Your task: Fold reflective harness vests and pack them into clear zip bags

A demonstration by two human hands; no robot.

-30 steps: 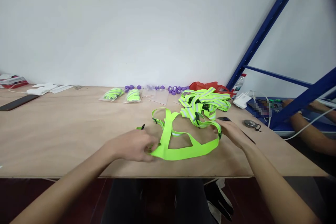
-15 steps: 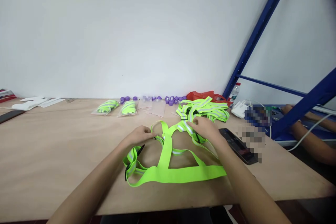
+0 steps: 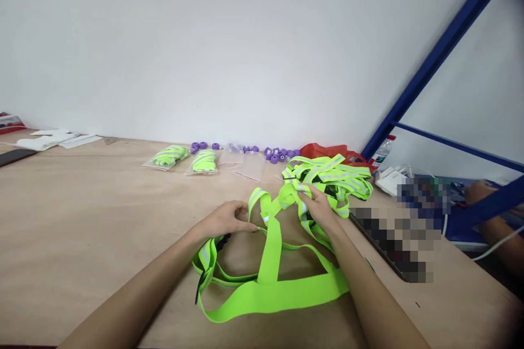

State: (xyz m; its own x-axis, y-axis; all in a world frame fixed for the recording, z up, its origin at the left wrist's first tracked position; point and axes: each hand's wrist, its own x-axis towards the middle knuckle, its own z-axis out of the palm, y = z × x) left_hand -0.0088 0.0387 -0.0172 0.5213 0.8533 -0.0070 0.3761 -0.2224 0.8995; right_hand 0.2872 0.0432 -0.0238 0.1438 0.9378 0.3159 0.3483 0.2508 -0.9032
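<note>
A neon-green reflective vest (image 3: 269,253) made of elastic straps lies spread on the table in front of me, with its wide band nearest me and silver stripes on the narrower straps. My left hand (image 3: 226,219) is at its left shoulder strap, thumb and fingers apart, the thumb tip by the strap's edge. My right hand (image 3: 319,208) is closed on the upper right strap, the fingers partly hidden by it. Behind that hand, a pile of similar reflective straps (image 3: 327,172) touches or overlaps the vest. A black buckle (image 3: 223,242) shows on the left side strap.
Two bagged reflective vests (image 3: 167,157) lie toward the wall, beside flat clear bags (image 3: 250,166) and several purple rolls (image 3: 275,157). A red bag (image 3: 333,154), bottle (image 3: 382,151) and partly blurred phone (image 3: 382,242) are at right. Another person's arm (image 3: 501,237) shows beyond the blue frame (image 3: 442,52).
My left hand has opened from its pinch on the left strap. My right hand still grips the right strap, and the strap loops there have shifted. The view has turned slightly.
</note>
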